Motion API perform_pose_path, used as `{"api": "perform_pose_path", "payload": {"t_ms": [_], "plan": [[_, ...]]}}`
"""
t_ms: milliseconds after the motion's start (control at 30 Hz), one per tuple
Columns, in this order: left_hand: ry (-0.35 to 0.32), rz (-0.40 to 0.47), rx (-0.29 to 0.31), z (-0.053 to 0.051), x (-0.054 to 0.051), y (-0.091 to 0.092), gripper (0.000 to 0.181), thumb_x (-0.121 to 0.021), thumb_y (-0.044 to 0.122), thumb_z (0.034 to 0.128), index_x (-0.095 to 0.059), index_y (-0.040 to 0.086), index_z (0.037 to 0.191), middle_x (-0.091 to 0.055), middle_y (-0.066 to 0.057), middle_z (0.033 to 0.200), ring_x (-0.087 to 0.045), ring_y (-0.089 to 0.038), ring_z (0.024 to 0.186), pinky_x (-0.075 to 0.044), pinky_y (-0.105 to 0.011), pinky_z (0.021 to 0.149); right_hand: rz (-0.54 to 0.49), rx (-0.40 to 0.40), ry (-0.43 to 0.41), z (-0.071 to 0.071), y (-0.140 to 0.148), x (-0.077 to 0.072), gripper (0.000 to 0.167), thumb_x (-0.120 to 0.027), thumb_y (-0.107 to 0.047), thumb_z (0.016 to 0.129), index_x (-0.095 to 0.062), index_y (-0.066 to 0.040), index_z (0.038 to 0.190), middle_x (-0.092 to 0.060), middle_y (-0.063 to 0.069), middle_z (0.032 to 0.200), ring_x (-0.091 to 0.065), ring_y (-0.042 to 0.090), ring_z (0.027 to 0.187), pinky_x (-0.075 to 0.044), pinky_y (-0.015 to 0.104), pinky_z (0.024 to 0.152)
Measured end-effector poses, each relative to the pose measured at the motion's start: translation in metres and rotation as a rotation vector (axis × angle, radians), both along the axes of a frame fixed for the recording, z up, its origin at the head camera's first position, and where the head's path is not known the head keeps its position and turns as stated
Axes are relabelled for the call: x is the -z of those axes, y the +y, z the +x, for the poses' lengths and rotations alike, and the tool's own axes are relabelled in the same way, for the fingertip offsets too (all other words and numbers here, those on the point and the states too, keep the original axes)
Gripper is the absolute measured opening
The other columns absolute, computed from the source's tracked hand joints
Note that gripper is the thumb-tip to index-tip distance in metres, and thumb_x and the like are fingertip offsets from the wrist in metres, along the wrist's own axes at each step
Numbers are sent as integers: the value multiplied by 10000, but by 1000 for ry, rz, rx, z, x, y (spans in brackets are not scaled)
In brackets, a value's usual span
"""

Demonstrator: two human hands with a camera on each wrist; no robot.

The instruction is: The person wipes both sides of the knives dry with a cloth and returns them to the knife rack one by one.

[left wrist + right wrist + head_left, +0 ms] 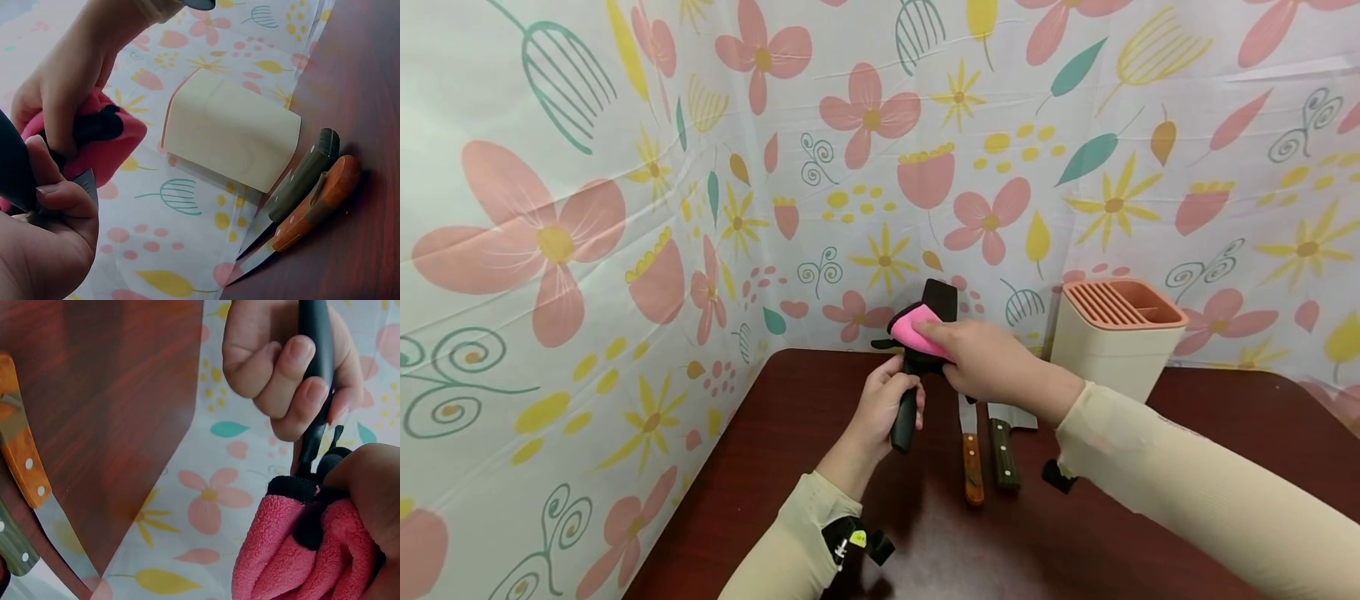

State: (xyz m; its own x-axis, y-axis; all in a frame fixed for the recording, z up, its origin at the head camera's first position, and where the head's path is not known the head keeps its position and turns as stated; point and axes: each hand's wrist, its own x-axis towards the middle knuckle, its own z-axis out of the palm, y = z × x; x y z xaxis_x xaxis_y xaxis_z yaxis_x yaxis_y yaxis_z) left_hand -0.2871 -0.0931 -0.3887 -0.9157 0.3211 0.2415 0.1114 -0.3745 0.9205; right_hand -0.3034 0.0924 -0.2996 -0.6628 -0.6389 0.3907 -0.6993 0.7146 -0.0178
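My left hand grips the black handle of a kitchen utensil; a wide, flat dark part shows at its upper end. A pink cloth with black edging is bunched around the utensil above the handle. My right hand holds that cloth, thumb and fingers pressed into its folds. In the right wrist view the utensil's thin neck runs into the cloth, which hides what lies inside. Beside the hands, a knife with an orange-brown wooden handle and a broader-bladed knife with a dark handle lie on the table.
A cream knife holder with an orange slotted top stands at the table's back right, behind my right forearm. The dark red-brown table meets a flower-patterned cloth wall at the back and left.
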Motion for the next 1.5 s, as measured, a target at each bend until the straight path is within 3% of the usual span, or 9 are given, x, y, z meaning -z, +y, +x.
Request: {"api": "perform_pose_path", "payload": {"t_ms": [200, 333, 467, 633, 867, 1067, 1200, 1333, 1500], "plan": [[6, -1, -13, 0, 0, 1, 225, -427, 75, 1013, -492, 55, 1227, -547, 24, 650, -529, -72, 451, -505, -196, 464, -5, -25, -63, 7, 5, -2, 653, -629, -4, 830, -557, -95, 1472, -752, 121, 1133, -561, 180, 725, -451, 314, 640], [-12, -7, -32, 0, -1, 0, 178, -443, 93, 1006, -468, 68, 1180, -548, 22, 650, -528, -74, 443, -508, -197, 472, -3, -51, -75, 8, 10, -3, 648, -639, 2, 835, -555, -78, 1472, -739, 128, 1207, -578, 180, 770, -471, 324, 692], [-38, -15, -43, 1, -1, -1, 162, -468, 100, 998, -434, 75, 1154, -553, 24, 649, -528, -74, 442, -507, -199, 474, 5, -95, -86, 9, 16, -5, 585, -650, 7, 839, -595, -50, 1418, -746, 96, 1110, -567, 159, 765, -481, 317, 709], [-5, -10, -17, -1, 0, -3, 274, -443, 80, 1010, -452, 60, 1284, -551, 16, 640, -534, -82, 429, -505, -206, 462, -24, -150, -163, 11, 25, -11, 584, -613, 42, 836, -611, -93, 1405, -708, 36, 1017, -523, 113, 703, -460, 271, 654], [28, -35, 13, 0, -2, -4, 488, -433, 85, 1013, -445, 68, 1501, -563, 21, 670, -540, -78, 447, -514, -215, 473, -90, -95, -184, 10, 43, -34, 606, -664, -10, 891, -566, -141, 1475, -722, 125, 1153, -548, 115, 643, -485, 292, 631], [18, -43, 29, 0, -1, 0, 534, -427, 78, 1031, -420, 147, 1560, -574, 11, 684, -550, -94, 459, -528, -229, 490, -137, -32, -157, -9, 58, -62, 620, -619, -7, 899, -538, -141, 1499, -701, 184, 1084, -500, 146, 555, -459, 321, 579], [13, -50, 37, 1, -1, 2, 532, -433, 85, 1027, -424, 139, 1557, -576, 8, 687, -551, -99, 463, -529, -234, 492, -140, 34, -118, -29, 63, -69, 607, -585, -11, 883, -556, -120, 1480, -701, 176, 1045, -519, 196, 613, -440, 345, 613], [9, -54, 38, 2, 0, 4, 533, -454, 94, 1017, -436, 142, 1548, -577, 13, 682, -551, -99, 457, -526, -233, 489, -125, 137, -88, -49, 63, -65, 621, -569, -37, 865, -555, -120, 1481, -713, 200, 1101, -559, 258, 708, -445, 372, 645], [10, -63, 46, 2, 2, 5, 538, -465, 99, 1017, -432, 146, 1553, -581, 13, 684, -556, -97, 458, -533, -235, 499, -123, 237, -103, -70, 56, -48, 660, -566, -68, 867, -508, -141, 1521, -688, 246, 1251, -593, 322, 825, -462, 391, 625]]}}
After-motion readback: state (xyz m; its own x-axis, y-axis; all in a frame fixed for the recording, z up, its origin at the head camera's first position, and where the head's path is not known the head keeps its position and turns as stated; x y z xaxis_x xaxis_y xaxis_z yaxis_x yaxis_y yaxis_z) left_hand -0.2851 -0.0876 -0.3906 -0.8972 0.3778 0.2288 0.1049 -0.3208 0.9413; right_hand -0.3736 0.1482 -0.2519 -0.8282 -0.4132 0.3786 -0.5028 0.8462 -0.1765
